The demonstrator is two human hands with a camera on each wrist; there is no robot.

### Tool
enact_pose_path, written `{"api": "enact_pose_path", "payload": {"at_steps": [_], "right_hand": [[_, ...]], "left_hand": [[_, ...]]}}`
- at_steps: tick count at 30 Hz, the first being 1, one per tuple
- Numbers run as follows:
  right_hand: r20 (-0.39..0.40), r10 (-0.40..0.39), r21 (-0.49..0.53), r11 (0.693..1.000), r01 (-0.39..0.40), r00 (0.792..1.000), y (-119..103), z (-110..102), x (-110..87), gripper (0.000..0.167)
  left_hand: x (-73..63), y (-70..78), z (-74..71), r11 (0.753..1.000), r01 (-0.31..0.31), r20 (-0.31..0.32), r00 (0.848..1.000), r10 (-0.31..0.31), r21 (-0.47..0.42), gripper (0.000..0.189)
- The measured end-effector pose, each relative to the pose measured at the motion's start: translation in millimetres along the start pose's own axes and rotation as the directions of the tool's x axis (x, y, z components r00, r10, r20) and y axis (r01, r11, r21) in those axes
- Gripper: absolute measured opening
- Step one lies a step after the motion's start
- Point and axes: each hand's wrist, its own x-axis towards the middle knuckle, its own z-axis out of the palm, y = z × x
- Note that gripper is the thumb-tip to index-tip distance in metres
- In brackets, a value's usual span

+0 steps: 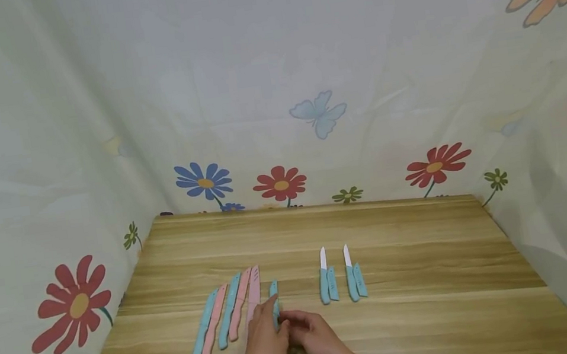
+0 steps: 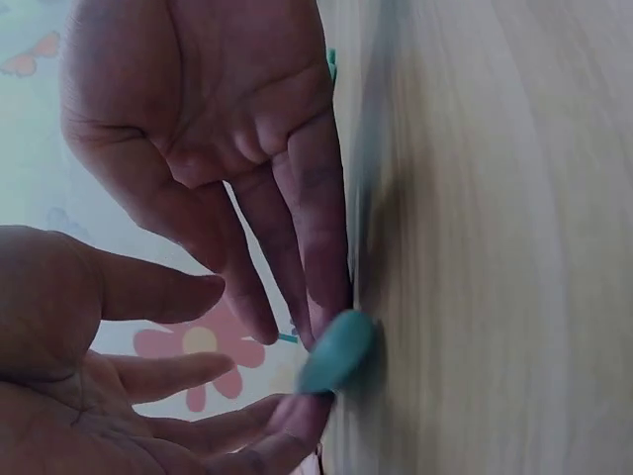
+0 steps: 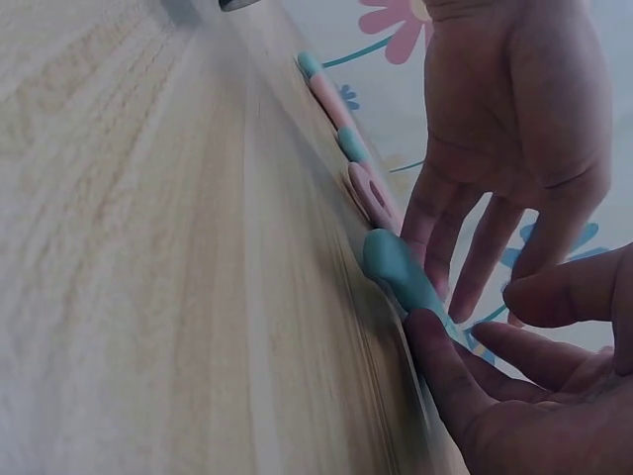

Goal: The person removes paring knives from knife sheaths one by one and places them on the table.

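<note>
A turquoise sheathed paring knife (image 1: 274,289) lies on the wooden table between my two hands. Fingers of my left hand (image 1: 265,339) touch it from the left, overlapping part of it in the head view. From the right, my right hand (image 1: 319,337) meets the handle end with its fingertips. In the left wrist view the rounded turquoise handle (image 2: 339,351) shows between both hands' extended fingers. The right wrist view shows the same handle (image 3: 396,269) low against the tabletop. Just left of my left hand is a wider pink knife (image 1: 253,288), partly hidden by that hand.
Further left, a slanted row holds a turquoise knife (image 1: 204,331), a pink knife (image 1: 214,325), another turquoise knife (image 1: 229,312) and another pink knife (image 1: 240,305). Right of my hands lie two white-bladed knives (image 1: 324,279) (image 1: 351,279), each beside its turquoise sheath (image 1: 332,284) (image 1: 359,280). Flowered cloth (image 1: 356,72) surrounds the table.
</note>
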Motion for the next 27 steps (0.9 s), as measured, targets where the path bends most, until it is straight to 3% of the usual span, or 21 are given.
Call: {"api": "enact_pose_path", "payload": {"at_steps": [5,14,27], "right_hand": [[0.029,0.001,0.081,0.997,-0.004,1.0,2.8,-1.0,0.9,0.045],[0.018,0.025,0.114,0.993,-0.027,1.0,3.6,-0.9,-0.3,0.041],[-0.02,0.028,0.175,0.984,-0.024,0.999,-4.3,-7.2,-3.6,0.041]], "left_hand": [[4.7,-2.9,1.5,1.0,0.026,-0.037,0.999,-0.026,-0.005,0.063],[8.6,-6.7,4.8,0.999,0.051,-0.042,0.998,-0.05,0.015,0.067],[8.3,-8.6,4.0,0.996,0.071,-0.037,0.997,-0.073,-0.054,0.07]]}}
